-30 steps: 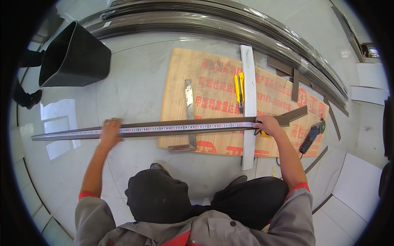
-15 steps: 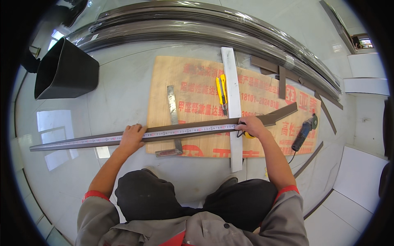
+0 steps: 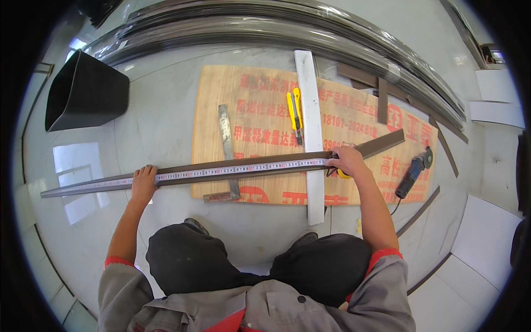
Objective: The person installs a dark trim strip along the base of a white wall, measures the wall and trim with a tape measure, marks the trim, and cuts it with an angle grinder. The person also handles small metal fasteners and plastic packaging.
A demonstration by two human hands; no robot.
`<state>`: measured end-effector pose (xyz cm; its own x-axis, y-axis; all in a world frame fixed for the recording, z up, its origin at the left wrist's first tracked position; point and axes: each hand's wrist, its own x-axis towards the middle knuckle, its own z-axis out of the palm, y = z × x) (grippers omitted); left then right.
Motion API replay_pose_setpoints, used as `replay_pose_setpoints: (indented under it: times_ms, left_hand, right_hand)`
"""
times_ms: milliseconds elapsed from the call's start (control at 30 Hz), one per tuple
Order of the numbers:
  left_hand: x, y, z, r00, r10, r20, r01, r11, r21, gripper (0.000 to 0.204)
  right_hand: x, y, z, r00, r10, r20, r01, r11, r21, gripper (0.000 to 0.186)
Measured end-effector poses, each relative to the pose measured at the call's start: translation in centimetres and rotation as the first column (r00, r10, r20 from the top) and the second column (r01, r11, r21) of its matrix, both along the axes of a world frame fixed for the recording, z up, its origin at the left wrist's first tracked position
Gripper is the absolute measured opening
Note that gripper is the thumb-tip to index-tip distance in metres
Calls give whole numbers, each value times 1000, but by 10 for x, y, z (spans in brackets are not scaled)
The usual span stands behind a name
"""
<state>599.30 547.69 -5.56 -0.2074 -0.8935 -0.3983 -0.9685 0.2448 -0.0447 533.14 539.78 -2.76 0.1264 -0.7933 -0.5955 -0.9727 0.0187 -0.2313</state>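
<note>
A long brown trim strip lies slantwise in front of me, with the white blade of a tape measure stretched along it. My left hand is closed over strip and blade, left of the board, fingers on the far edge. At the strip's right part, my right hand is closed around the tape measure, its yellow case mostly hidden under the palm. A white bar runs crosswise beneath the strip. Beyond it on the left lies a yellow utility knife. A metal try square is partly covered by the strip.
A printed tan board lies on the tiled floor. An angle grinder rests at its right, its cord trailing nearer. A black bin stands far left. Plastic-wrapped long profiles span the back, with brown offcuts at right.
My left hand has slid left along the strip, off the board's edge. My right hand has shifted slightly right and farther away with the tape measure. The view has shifted a little.
</note>
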Motion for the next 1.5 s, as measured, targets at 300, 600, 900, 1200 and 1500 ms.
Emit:
replay_pose_setpoints:
  times_ms: [300,600,900,1200,1500]
  left_hand:
    - [-149,-82,81,907,-371,-200,408,892,196,80]
    - [-463,-30,22,716,-558,-419,663,732,158,76]
    - [-471,-20,1,769,-143,-623,463,797,388,107]
    - [-491,-12,4,826,-191,-529,433,817,381,79]
    - [-495,17,-55,722,-432,-541,536,843,41,74]
  right_hand:
    - [-9,-7,-9,998,50,24,-52,996,69,45]
    - [-16,-13,-11,990,124,68,-126,992,28,44]
    - [-14,-4,-23,947,242,212,-178,944,-278,47]
    - [106,53,277,-329,376,866,-503,707,-498,24]
    - [112,121,297,116,745,656,-757,494,-428,26]
